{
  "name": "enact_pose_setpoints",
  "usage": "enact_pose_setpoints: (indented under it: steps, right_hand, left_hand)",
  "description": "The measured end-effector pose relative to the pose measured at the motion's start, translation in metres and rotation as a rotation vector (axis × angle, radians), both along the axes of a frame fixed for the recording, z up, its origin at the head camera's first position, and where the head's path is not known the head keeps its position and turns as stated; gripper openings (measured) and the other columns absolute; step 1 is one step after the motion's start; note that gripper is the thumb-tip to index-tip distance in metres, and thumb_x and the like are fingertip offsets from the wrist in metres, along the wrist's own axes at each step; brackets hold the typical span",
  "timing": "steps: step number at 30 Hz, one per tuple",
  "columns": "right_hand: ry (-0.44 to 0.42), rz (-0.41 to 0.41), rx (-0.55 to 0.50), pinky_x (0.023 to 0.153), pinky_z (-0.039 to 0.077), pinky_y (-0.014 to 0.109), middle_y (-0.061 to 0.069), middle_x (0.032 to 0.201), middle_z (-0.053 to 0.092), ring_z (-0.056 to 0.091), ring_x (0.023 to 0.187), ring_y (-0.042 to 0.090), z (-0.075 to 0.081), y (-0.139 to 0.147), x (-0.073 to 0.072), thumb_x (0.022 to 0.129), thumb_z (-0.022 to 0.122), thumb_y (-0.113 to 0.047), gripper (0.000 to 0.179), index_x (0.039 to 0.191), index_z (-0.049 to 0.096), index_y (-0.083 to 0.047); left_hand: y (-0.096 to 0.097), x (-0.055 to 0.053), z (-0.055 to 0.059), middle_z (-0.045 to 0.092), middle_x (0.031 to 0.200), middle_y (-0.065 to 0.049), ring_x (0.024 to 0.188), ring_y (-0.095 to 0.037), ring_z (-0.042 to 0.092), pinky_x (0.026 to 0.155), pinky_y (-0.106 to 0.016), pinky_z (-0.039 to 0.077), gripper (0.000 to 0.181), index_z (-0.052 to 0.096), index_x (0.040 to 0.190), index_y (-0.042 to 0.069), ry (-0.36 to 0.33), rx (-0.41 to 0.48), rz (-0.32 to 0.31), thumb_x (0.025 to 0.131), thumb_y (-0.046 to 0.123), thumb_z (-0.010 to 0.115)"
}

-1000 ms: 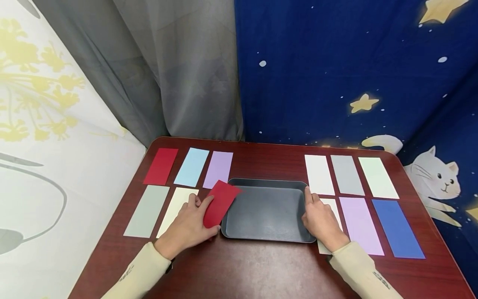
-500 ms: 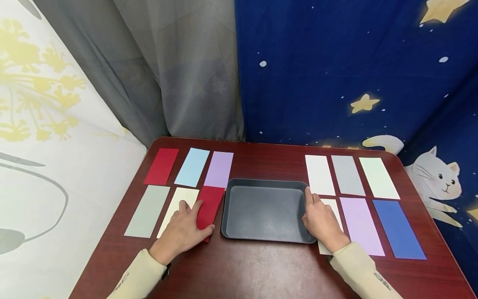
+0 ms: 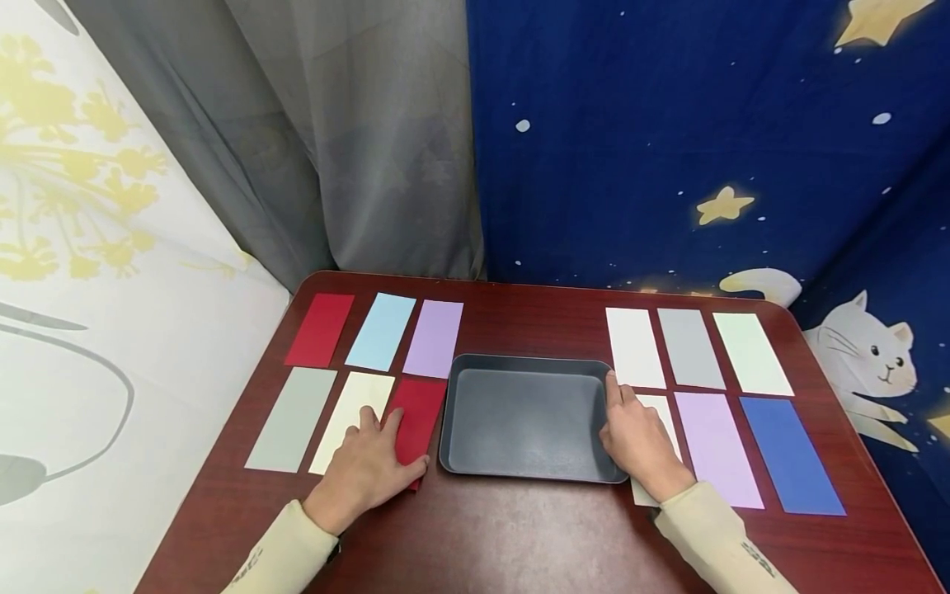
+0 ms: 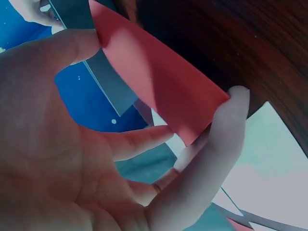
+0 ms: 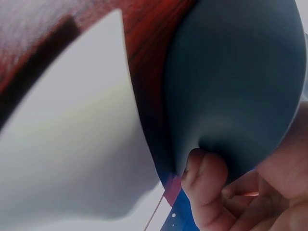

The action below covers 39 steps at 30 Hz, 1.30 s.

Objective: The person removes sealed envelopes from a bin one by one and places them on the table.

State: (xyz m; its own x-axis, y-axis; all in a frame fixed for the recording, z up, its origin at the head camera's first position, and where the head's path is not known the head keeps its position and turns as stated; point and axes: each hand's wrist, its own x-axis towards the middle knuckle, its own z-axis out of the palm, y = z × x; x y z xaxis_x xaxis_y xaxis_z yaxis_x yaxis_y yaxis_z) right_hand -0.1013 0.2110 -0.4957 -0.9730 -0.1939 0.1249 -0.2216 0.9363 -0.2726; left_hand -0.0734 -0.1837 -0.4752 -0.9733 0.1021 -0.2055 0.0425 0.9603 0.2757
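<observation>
My left hand (image 3: 371, 462) holds a red card (image 3: 420, 412) by its edges, thumb on one side and fingers on the other. In the left wrist view this red card (image 4: 159, 79) bows slightly between thumb and fingers. It lies just left of a dark grey baking tray (image 3: 527, 421), below a lilac card (image 3: 434, 338) and right of a cream card (image 3: 359, 404), which the hand partly covers. My right hand (image 3: 641, 437) grips the tray's right rim; the right wrist view has its fingertips against the outer wall of the tray (image 5: 236, 91).
Further left lie a dark red card (image 3: 321, 330), a light blue card (image 3: 381, 332) and a grey-green card (image 3: 291, 419). Right of the tray, several pale cards and a blue card (image 3: 792, 455) form two rows. Curtains hang behind the brown table (image 3: 519, 536).
The red card has gone from tilted over the tray's left rim to the spot beside the cream card, then slightly toward me. The right hand and tray have not moved.
</observation>
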Motion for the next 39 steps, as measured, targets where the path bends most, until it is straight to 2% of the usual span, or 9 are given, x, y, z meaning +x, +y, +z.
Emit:
enact_pose_setpoints:
  steps: [10, 18, 29, 34, 39]
  right_hand:
    - [0.0, 0.0, 0.01, 0.048, 0.05, 0.043, 0.037, 0.12, 0.065, 0.052, 0.05, 0.026, 0.0, 0.001, 0.0, 0.083, 0.074, 0.008, 0.077, 0.153, 0.044, 0.02]
    - [0.005, 0.003, 0.015, 0.049, 0.05, 0.043, 0.037, 0.119, 0.065, 0.052, 0.051, 0.027, -0.001, 0.0, 0.0, 0.082, 0.076, 0.008, 0.079, 0.153, 0.044, 0.02]
    - [0.016, 0.004, 0.019, 0.048, 0.05, 0.044, 0.036, 0.118, 0.065, 0.053, 0.052, 0.028, -0.002, -0.001, -0.001, 0.082, 0.075, 0.008, 0.078, 0.152, 0.045, 0.02]
    - [0.023, 0.007, 0.019, 0.049, 0.051, 0.046, 0.036, 0.118, 0.065, 0.055, 0.053, 0.03, -0.001, 0.001, -0.002, 0.081, 0.075, 0.008, 0.077, 0.152, 0.046, 0.02]
    - [0.016, 0.01, -0.004, 0.051, 0.053, 0.048, 0.036, 0.117, 0.066, 0.058, 0.055, 0.032, 0.002, 0.004, -0.002, 0.082, 0.076, 0.007, 0.078, 0.152, 0.046, 0.02]
  left_hand:
    - [0.007, 0.001, -0.005, 0.05, 0.125, -0.031, 0.092, -0.042, 0.058, 0.064, -0.052, 0.059, 0.092, 0.055, 0.155, -0.002, -0.046, -0.091, -0.015, 0.088, 0.054, 0.083]
    - [0.012, 0.001, -0.003, 0.051, 0.123, -0.033, 0.091, -0.047, 0.062, 0.067, -0.054, 0.061, 0.093, 0.055, 0.151, -0.001, -0.041, -0.152, -0.012, 0.085, 0.056, 0.086]
    - [0.012, -0.001, -0.004, 0.051, 0.119, -0.032, 0.085, -0.045, 0.063, 0.068, -0.054, 0.06, 0.096, 0.054, 0.152, -0.001, -0.036, -0.159, 0.001, 0.084, 0.058, 0.087]
    - [0.013, -0.001, -0.002, 0.049, 0.126, -0.032, 0.087, -0.045, 0.063, 0.066, -0.053, 0.061, 0.096, 0.053, 0.153, -0.002, -0.028, -0.136, -0.006, 0.085, 0.055, 0.088]
    - [0.018, -0.003, 0.007, 0.047, 0.129, -0.031, 0.088, -0.042, 0.061, 0.062, -0.051, 0.062, 0.085, 0.054, 0.154, -0.003, 0.045, -0.11, -0.043, 0.09, 0.044, 0.085]
